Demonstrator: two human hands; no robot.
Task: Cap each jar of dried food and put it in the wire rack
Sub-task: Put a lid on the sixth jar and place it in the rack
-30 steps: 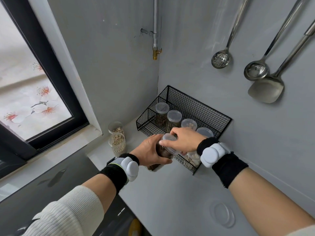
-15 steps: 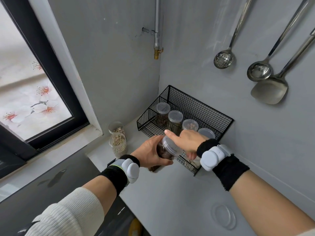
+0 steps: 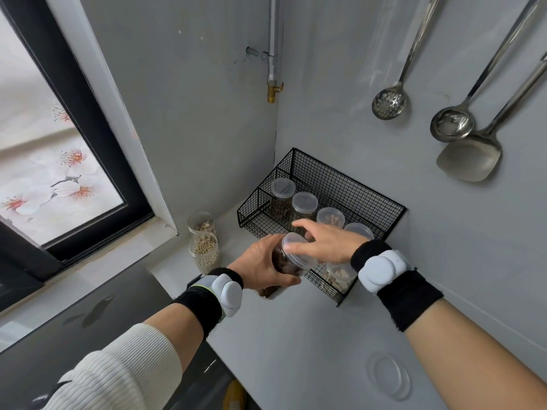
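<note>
One window: black frame, flower-patterned pane, at 9 o'clock of the scene.
Lidless jars: rear jar of pale chunks and front jar of small pale beads, touching, on the counter below the sill, at 8 o'clock from centre.
Left hand: fingers and thumb curled round the body of the held jar, thumb along its lower side.
Held jar: dark contents, tilted with its mouth toward 1 o'clock, in the air just in front of the wire rack, outside it.
Lid: clear, seated on the held jar's mouth; whether it is tight cannot be told.
Right hand: fingers spread and nearly straight. One lies across the lid's top pointing to 9 o'clock, another stretches out above it, and the rest are hidden.
Wire rack: black mesh, set in the wall corner, at 1 o'clock from the hands.
Racked jars: four capped, in a row running toward 4 o'clock; a fifth jar with pale contents sits under the right wrist.
Loose lids: clear, flat on the counter at 5 o'clock.
Wall utensils: skimmer, ladle, spatula, hanging at 2 o'clock.
</note>
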